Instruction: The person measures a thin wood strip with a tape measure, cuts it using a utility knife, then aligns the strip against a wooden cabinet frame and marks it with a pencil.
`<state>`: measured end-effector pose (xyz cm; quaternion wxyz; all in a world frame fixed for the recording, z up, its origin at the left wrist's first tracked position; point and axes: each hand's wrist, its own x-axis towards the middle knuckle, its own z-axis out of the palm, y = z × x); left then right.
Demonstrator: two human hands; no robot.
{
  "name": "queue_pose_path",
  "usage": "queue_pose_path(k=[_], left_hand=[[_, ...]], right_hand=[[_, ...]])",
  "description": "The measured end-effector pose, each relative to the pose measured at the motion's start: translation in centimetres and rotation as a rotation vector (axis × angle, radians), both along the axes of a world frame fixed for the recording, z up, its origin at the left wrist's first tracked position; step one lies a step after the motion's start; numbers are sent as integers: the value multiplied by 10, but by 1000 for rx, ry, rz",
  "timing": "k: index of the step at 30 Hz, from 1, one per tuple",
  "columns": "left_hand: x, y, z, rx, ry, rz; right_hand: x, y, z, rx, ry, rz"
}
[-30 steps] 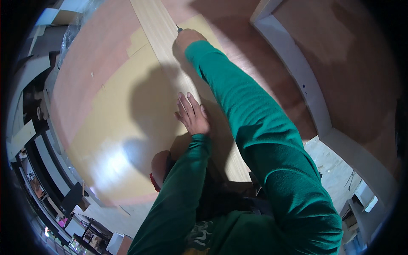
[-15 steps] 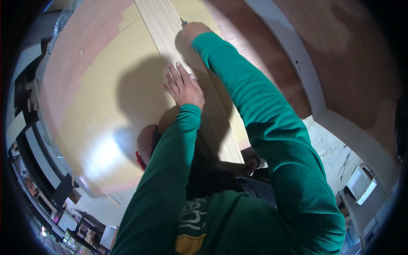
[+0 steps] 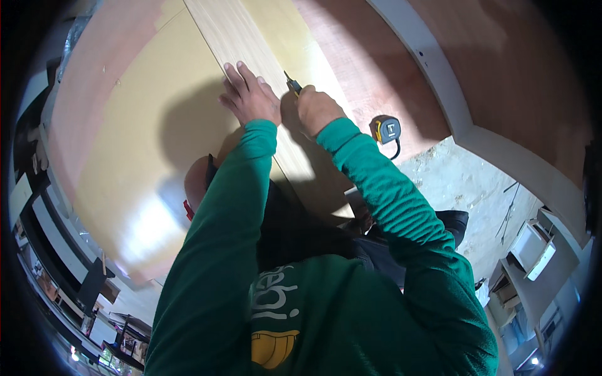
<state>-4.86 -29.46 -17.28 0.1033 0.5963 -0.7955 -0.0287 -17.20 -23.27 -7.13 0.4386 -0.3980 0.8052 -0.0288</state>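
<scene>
My left hand [image 3: 253, 100] lies flat on a long, light wood-grained strip [image 3: 219, 25], fingers spread across its left edge. In my right hand [image 3: 320, 111] is a utility knife [image 3: 293, 84] with a dark tip and yellow-and-black body, its grip mostly hidden by the closed fingers. The knife points away and to the left, at the strip's right edge; whether the blade touches the surface I cannot tell. Under the strip spreads a large yellowish sheet [image 3: 144, 131] with pinkish borders. Both forearms, in green sleeves, cast shadows over it.
A black-and-yellow tape measure [image 3: 387, 130] sits on the reddish board right of my right hand. Beyond it curves a pale raised edge [image 3: 433, 62]. White trays or drawers [image 3: 533, 247] stand at the lower right, and cluttered shelving [image 3: 59, 244] is at the far left.
My right hand with the knife has come back toward me along the strip's right edge. The left hand sits slightly farther up and left in view. The tape measure is now uncovered.
</scene>
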Motion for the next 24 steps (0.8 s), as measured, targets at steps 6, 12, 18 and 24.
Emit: queue_pose_path(k=[6, 12, 18, 24], left_hand=[[0, 1, -2, -20, 27, -15], [1, 3, -5, 39, 57, -15], [0, 2, -8, -16, 54, -20], [1, 3, -8, -33, 97, -33]], right_hand=[[9, 66, 6, 24, 12, 47], [20, 117, 15, 46, 5, 40], [27, 160, 13, 116, -1, 33], [34, 207, 14, 124, -2, 41]])
